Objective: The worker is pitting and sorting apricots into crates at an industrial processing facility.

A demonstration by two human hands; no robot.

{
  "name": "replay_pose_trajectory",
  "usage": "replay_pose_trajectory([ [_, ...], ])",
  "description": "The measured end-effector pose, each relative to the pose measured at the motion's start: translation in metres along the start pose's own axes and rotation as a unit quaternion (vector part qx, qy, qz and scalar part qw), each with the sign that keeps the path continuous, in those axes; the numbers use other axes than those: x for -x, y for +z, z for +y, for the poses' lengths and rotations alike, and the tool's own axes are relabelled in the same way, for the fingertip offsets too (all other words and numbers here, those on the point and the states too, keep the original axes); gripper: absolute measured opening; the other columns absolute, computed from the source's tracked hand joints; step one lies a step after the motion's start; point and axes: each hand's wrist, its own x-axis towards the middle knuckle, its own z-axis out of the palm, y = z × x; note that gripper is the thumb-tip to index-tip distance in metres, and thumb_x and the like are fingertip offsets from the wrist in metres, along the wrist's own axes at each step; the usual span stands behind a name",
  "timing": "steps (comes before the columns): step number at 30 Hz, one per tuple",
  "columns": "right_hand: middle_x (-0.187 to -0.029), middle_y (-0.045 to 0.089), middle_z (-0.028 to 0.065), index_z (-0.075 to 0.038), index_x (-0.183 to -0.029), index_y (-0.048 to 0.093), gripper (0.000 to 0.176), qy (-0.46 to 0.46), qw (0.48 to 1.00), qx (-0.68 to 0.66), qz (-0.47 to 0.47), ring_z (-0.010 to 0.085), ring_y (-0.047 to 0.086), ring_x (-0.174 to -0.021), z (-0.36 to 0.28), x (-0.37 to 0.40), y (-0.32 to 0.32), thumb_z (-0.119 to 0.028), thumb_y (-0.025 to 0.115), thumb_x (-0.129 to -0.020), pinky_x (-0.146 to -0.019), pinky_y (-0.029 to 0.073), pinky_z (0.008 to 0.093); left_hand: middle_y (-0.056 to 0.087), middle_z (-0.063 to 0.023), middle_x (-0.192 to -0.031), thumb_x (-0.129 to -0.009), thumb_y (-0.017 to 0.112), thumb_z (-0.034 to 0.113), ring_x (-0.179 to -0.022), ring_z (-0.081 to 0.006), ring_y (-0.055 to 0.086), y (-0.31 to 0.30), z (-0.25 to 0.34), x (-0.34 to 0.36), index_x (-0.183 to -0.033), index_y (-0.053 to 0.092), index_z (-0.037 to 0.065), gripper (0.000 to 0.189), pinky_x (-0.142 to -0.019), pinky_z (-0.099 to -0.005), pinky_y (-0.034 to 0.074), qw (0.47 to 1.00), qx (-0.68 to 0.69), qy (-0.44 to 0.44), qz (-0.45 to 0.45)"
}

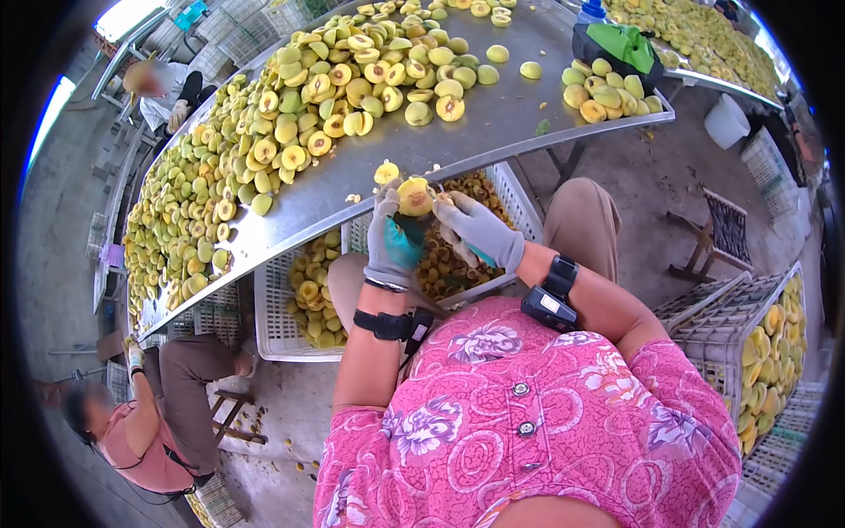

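My gloved left hand (pixel 392 236) holds a halved yellow fruit (pixel 415 197), its brown hollow facing up, just off the table's front edge. My gloved right hand (pixel 478 231) is closed at the fruit's right side, its fingertips pinching a small thing, perhaps a thin tool or a bit of pit, too small to make out. Below both hands sits a white crate (pixel 518 204) with brown pits and scraps. Another white crate (pixel 301 345) to its left holds fruit halves. One more half (pixel 385 172) lies on the metal table's edge beyond my left fingertips.
The metal table (pixel 387 145) bears a big heap of fruit halves (pixel 290 106). At its right corner are a smaller pile (pixel 607 90) and a green-black bag (pixel 620 48). Two people sit at left. A stool (pixel 717 233) and a full crate (pixel 704 339) stand at right.
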Motion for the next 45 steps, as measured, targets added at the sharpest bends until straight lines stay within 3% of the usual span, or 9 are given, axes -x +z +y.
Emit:
replay_pose_trajectory([
  [6, -0.065, 0.048, -0.0003, -0.011, -0.105, 0.045, 0.023, -0.013, 0.998, 0.041, 0.055, 0.0075, 0.041, -0.036, -0.006, 0.001, -0.003, -0.033, 0.047, -0.099, -0.029, 0.032, 0.0233, 0.057, -0.0166, -0.119, -0.098, 0.043, 0.029, -0.108, -0.0336, 0.057, 0.018, 0.01, 0.015, -0.122, 0.048, 0.002, 0.037, -0.092, -0.0518, 0.048, 0.996, -0.085, -0.008, 0.004],
  [12, -0.064, 0.048, 0.0002, -0.008, -0.102, 0.046, 0.026, 0.024, 0.989, 0.145, 0.011, 0.0104, 0.045, -0.039, -0.008, 0.005, 0.004, -0.034, 0.049, -0.097, -0.031, 0.035, 0.0281, 0.061, -0.0123, -0.104, -0.096, 0.046, 0.018, -0.097, -0.0269, 0.061, -0.01, 0.002, -0.004, -0.11, 0.054, 0.004, 0.021, -0.085, -0.0391, 0.054, 1.0, 0.004, 0.006, 0.029],
  [18, -0.064, 0.049, 0.0023, -0.004, -0.107, 0.047, 0.03, 0.006, 0.982, 0.188, 0.017, 0.0119, 0.047, -0.041, -0.01, 0.002, 0.006, -0.033, 0.049, -0.097, -0.032, 0.037, 0.03, 0.059, -0.0119, -0.101, -0.098, 0.041, 0.019, -0.093, -0.0241, 0.058, -0.003, -0.011, 0.0, -0.107, 0.054, 0.001, 0.024, -0.085, -0.0339, 0.051, 0.985, -0.15, 0.09, -0.004],
  [24, -0.075, 0.062, 0.0181, 0.002, -0.11, 0.047, 0.04, -0.018, 0.941, 0.335, 0.039, 0.0273, 0.062, -0.053, 0.004, -0.004, 0.006, -0.036, 0.047, -0.097, -0.045, 0.047, 0.0384, 0.058, -0.0098, -0.101, -0.096, 0.043, 0.018, -0.094, -0.0228, 0.057, 0.001, -0.02, 0.0, -0.103, 0.055, 0.001, 0.022, -0.087, -0.0359, 0.048, 0.976, -0.175, 0.125, 0.012],
  [26, -0.084, 0.064, 0.0258, 0.006, -0.116, 0.045, 0.046, -0.21, 0.859, 0.461, 0.072, 0.0346, 0.066, -0.068, 0.03, -0.019, -0.004, -0.037, 0.046, -0.097, -0.058, 0.05, 0.0415, 0.059, -0.0096, -0.098, -0.096, 0.045, 0.02, -0.092, -0.0221, 0.057, 0.009, -0.024, 0.002, -0.101, 0.055, 0.002, 0.021, -0.084, -0.0354, 0.049, 0.983, -0.089, 0.144, 0.077],
  [30, -0.085, 0.064, 0.0263, 0.007, -0.123, 0.043, 0.05, -0.17, 0.866, 0.464, 0.075, 0.0348, 0.066, -0.077, 0.017, -0.009, 0.006, -0.035, 0.045, -0.098, -0.066, 0.051, 0.0407, 0.061, -0.0083, -0.093, -0.097, 0.047, 0.023, -0.083, -0.0188, 0.058, 0.009, -0.022, -0.004, -0.098, 0.056, 0.002, 0.023, -0.075, -0.0311, 0.051, 0.966, -0.17, 0.172, 0.094],
  [33, -0.084, 0.064, 0.0227, 0.006, -0.128, 0.041, 0.05, 0.015, 0.932, 0.36, 0.032, 0.0331, 0.066, -0.077, -0.011, 0.01, 0.02, -0.033, 0.047, -0.097, -0.066, 0.051, 0.0399, 0.06, -0.0076, -0.087, -0.098, 0.047, 0.029, -0.076, -0.0201, 0.059, 0.01, -0.019, -0.004, -0.092, 0.056, 0.004, 0.027, -0.069, -0.0359, 0.053, 0.968, -0.187, 0.151, 0.079],
  [36, -0.084, 0.064, 0.0158, 0.004, -0.126, 0.043, 0.046, 0.046, 0.958, 0.282, 0.0, 0.026, 0.065, -0.074, -0.003, 0.011, 0.017, -0.032, 0.048, -0.097, -0.065, 0.051, 0.0367, 0.059, -0.0072, -0.085, -0.098, 0.048, 0.036, -0.075, -0.0209, 0.059, 0.006, -0.021, -0.002, -0.089, 0.055, 0.006, 0.033, -0.067, -0.0386, 0.053, 0.992, -0.071, 0.055, 0.089],
  [45, -0.065, 0.052, 0.002, -0.005, -0.113, 0.049, 0.03, 0.057, 0.99, 0.123, -0.033, 0.0129, 0.045, -0.038, 0.007, 0.005, 0.005, -0.032, 0.046, -0.099, -0.032, 0.036, 0.0283, 0.062, -0.0095, -0.091, -0.096, 0.048, 0.047, -0.082, -0.0237, 0.061, 0.014, -0.023, 0.003, -0.09, 0.058, 0.006, 0.042, -0.075, -0.0408, 0.055, 0.99, -0.114, 0.049, 0.07],
])
